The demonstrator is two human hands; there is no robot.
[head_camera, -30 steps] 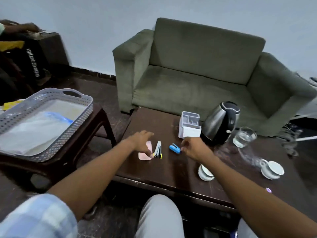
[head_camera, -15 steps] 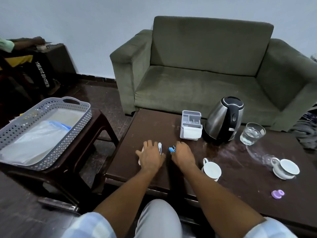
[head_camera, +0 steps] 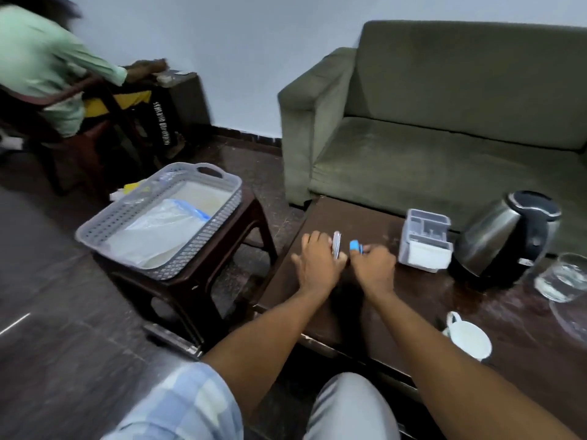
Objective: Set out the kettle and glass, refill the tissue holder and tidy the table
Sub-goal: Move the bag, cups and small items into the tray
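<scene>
Kettle [head_camera: 505, 239] and glass [head_camera: 563, 277] set out on table [head_camera: 413, 300], tissue holder [head_camera: 425, 244] filled; tidying left — left hand [head_camera: 319, 265] fingers grasping white clip [head_camera: 336, 245], right hand [head_camera: 373, 268] clenched around blue item [head_camera: 355, 246].

Pale blue checked sleeves [head_camera: 178, 404], bare forearms.

White block lettering is running down a black bag [head_camera: 163, 122] hanging at the far left, beside the seated person, but it is appearing upside down and blurred, so no word is reading clearly. No other text is showing legibly anywhere.
</scene>
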